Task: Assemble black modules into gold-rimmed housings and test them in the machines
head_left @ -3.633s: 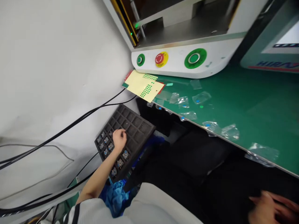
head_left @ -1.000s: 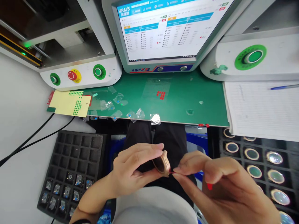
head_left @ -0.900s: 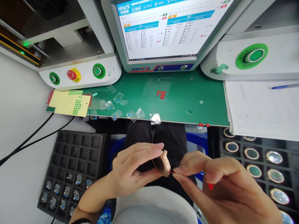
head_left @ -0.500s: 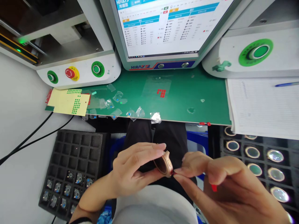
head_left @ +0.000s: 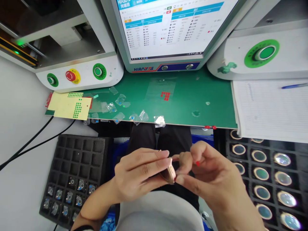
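My left hand is closed around a small rose-gold round case, held on edge over my lap between thumb and fingers. My right hand is pinched against the case's right side, thumb and forefinger pressed together on it. A tiny red dot sticks to one right fingertip. Most of the case is hidden by the fingers.
A black foam tray with several small parts lies at lower left. Another black tray of round shiny lenses sits at right. The green bench carries film scraps, a yellow sticker sheet, papers with a pen, machine buttons and a monitor.
My right hand has closed in on the case, its fingers curling up and left against it. Long before, my left hand was down at the left tray.
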The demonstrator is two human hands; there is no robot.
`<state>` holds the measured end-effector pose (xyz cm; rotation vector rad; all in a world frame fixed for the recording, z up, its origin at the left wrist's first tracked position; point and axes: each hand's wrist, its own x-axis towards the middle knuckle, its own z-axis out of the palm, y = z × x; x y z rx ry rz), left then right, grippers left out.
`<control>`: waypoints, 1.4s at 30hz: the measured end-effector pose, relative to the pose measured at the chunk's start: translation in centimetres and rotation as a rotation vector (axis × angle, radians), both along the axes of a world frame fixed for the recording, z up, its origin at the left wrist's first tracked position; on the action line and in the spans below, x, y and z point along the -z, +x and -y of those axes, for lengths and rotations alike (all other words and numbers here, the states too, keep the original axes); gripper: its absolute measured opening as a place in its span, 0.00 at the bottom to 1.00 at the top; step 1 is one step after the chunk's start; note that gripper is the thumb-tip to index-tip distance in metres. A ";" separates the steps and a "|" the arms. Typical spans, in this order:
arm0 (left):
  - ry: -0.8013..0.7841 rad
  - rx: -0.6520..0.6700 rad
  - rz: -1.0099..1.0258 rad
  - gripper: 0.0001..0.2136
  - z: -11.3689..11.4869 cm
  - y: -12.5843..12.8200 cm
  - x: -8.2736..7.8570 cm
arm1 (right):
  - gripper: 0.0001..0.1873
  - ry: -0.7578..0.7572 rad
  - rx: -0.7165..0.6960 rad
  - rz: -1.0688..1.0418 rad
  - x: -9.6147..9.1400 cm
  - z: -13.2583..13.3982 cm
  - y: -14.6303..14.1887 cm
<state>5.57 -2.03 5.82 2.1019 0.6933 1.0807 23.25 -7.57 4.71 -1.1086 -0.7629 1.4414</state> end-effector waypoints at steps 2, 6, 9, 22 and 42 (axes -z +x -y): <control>-0.020 0.018 0.026 0.23 -0.1 0.0 0.2 | 0.21 -0.057 -0.033 -0.102 0.7 -0.2 0.0; -0.182 0.089 0.072 0.29 0.2 -0.3 1.0 | 0.29 -0.105 -0.110 -0.266 1.4 -0.9 -0.6; -0.383 0.156 0.177 0.30 0.6 -0.3 2.0 | 0.30 -0.119 -0.119 -0.302 1.6 -1.2 -1.5; -1.422 0.181 0.791 0.11 0.1 0.9 1.6 | 0.15 -0.222 0.360 -0.272 2.9 -0.1 0.1; -0.949 -0.082 0.507 0.13 2.0 1.7 1.2 | 0.06 0.053 0.361 -0.019 2.8 1.1 -2.9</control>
